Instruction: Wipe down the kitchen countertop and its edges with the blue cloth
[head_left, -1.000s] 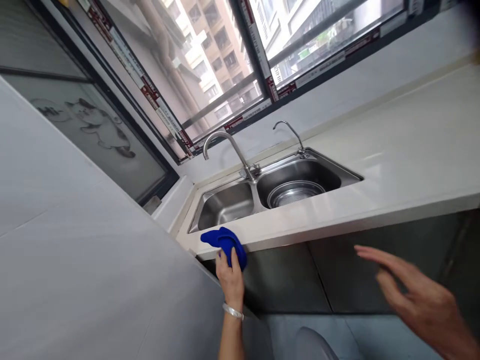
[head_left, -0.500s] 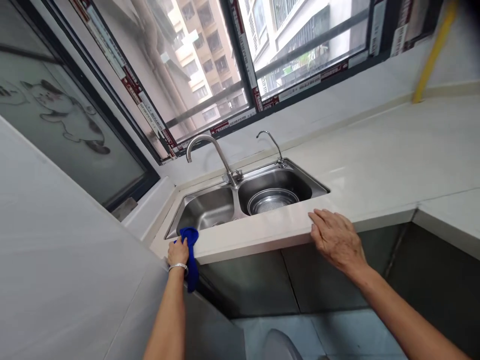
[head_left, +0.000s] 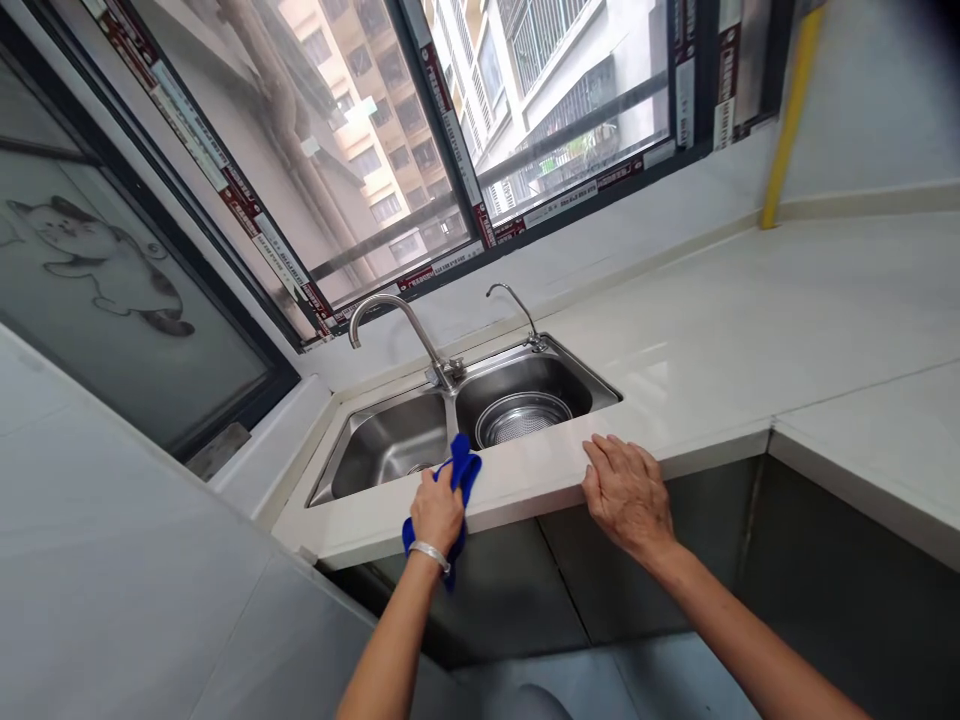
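Note:
My left hand (head_left: pixel 438 512), with a silver bracelet at the wrist, is closed on a blue cloth (head_left: pixel 466 472). It presses the cloth on the counter's front strip, before the sink, and part of the cloth hangs over the edge. My right hand (head_left: pixel 626 492) lies on the front edge of the white countertop (head_left: pixel 697 370), fingers stretched over the top and holding nothing. Behind both hands is a double steel sink (head_left: pixel 394 435). A round perforated steel basket (head_left: pixel 523 418) stands in its right basin.
A large curved faucet (head_left: pixel 397 302) and a small thin tap (head_left: pixel 517 295) rise behind the sink. A white wall panel (head_left: pixel 135 560) borders the left side. Dark cabinet doors (head_left: pixel 502 580) sit below the counter. A yellow pipe (head_left: pixel 793 115) stands at the back right.
My left hand has slid the blue cloth rightward along the counter's front strip, from the left end to before the sink's middle. My right hand stays on the edge; the view has shifted slightly.

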